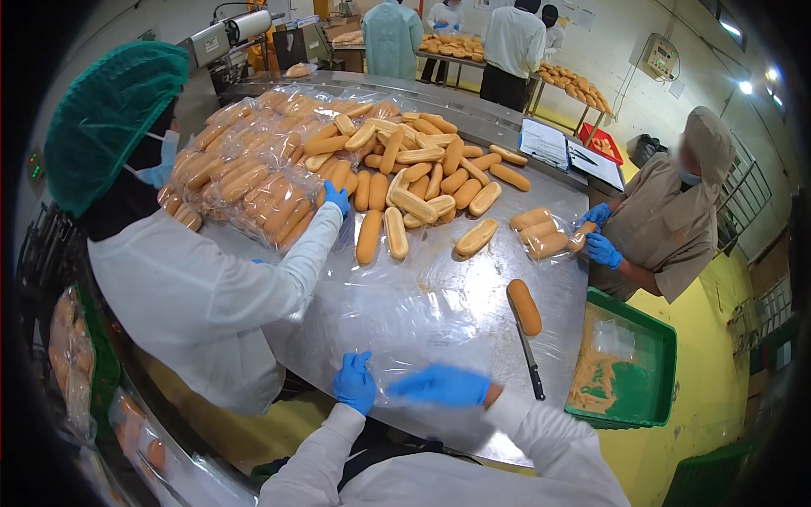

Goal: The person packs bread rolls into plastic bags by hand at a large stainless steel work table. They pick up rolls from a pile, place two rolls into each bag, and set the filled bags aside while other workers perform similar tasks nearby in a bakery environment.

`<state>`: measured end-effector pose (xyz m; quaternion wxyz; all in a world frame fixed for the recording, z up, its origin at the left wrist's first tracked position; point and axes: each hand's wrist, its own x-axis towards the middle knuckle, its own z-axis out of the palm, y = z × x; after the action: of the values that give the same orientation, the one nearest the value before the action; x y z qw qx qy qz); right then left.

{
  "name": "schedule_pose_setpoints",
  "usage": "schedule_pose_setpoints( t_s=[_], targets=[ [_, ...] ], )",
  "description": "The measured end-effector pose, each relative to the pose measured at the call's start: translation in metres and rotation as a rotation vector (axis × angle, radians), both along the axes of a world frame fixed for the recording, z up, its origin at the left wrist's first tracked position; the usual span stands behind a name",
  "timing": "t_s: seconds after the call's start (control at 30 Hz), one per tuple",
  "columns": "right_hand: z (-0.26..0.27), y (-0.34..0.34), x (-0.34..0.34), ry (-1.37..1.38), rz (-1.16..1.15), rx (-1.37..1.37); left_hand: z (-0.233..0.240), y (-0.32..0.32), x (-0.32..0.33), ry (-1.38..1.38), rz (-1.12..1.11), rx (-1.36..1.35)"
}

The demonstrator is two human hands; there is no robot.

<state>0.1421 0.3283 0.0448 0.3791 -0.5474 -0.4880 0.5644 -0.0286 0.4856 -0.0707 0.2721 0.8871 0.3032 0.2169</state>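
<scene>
Clear plastic bags [405,323] lie flat on the steel table before me. At their near edge is my left hand [355,383], in a blue glove, its fingers curled at the plastic; whether it grips the film is unclear. My right hand [439,385], also blue-gloved and blurred, is just to the right, held flat over the bag's near edge. To its right a knife with a black handle [536,379] lies with its blade beside a long bread roll [524,307]. Farther back lies a heap of loose rolls [412,171], and one roll [476,238] rests apart, pale side up.
Bagged rolls [253,171] cover the table's far left, where a co-worker in a green hairnet reaches in. At right another co-worker handles a roll at a bag [538,234]. A green crate [665,374] stands beyond the right edge; clipboards [545,142] lie at the back.
</scene>
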Motion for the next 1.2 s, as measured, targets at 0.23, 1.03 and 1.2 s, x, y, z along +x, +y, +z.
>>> schedule_pose_setpoints(
  t_s=[0.23, 1.03, 1.2],
  targets=[
    [-0.098, 0.131, 0.327, -0.098, -1.424, 0.463, -0.049, 0.028, 0.008, 0.097, -0.235, 0.077],
    [-0.074, 0.163, 0.273, -1.161, -0.928, -0.032, -0.033, 0.035, 0.014, 0.217, -0.275, 0.077],
    [-0.082, 0.274, 0.190, -1.158, -0.858, 0.106, -0.031, 0.034, 0.012, 0.255, -0.284, 0.044]
  ],
)
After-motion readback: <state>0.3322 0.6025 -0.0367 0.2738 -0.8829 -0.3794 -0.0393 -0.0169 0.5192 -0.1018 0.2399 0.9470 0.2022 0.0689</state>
